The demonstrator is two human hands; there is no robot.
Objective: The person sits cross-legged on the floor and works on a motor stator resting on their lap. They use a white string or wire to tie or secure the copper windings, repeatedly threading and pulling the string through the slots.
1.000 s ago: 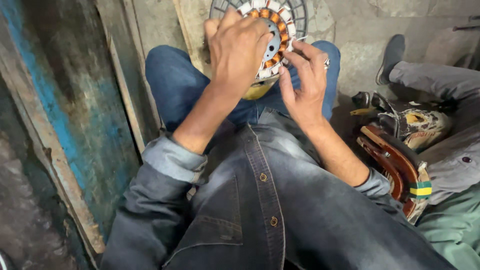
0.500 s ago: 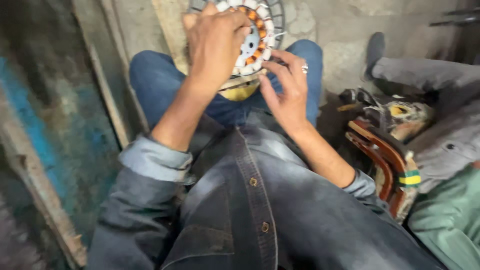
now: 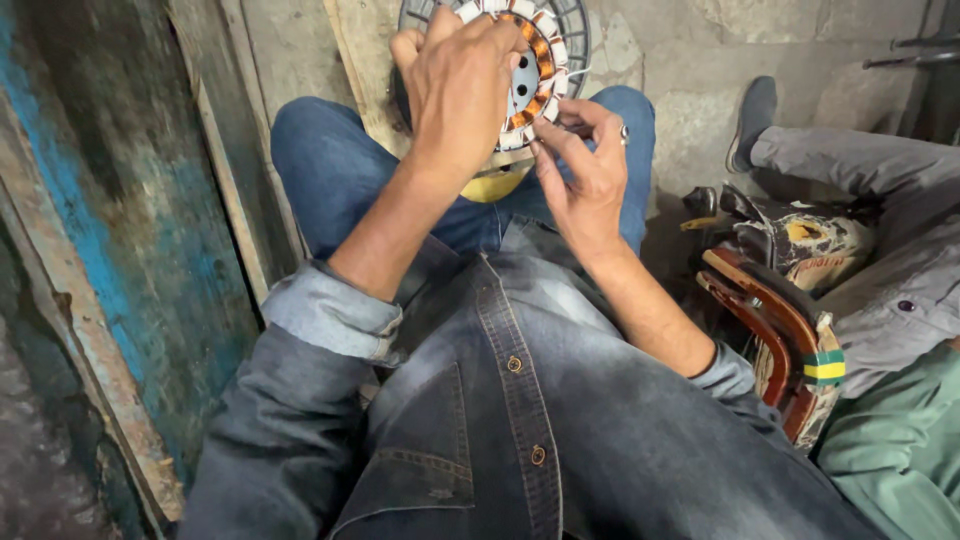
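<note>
A round motor stator (image 3: 540,60) with copper-wound coils and white insulating pieces rests above my knees, near the top of the view. My left hand (image 3: 462,90) lies over its left side and grips it, hiding much of the ring. My right hand (image 3: 585,170), with a ring on one finger, pinches at the stator's lower right edge with its fingertips, where a thin wire end shows. A yellow object (image 3: 495,185) peeks out beneath the stator, between my hands. I wear a dark denim jacket and blue jeans.
A blue-painted worn wooden board (image 3: 120,260) leans at the left. A wooden plank (image 3: 355,60) stands behind the stator. At the right sits another person in grey trousers (image 3: 850,160) and green cloth, beside a curved brown tool frame (image 3: 780,330) and a bag.
The view has shifted slightly. My right hand has moved up from the stator's lower side to pinch at its lower right rim. My left hand stays on the stator.
</note>
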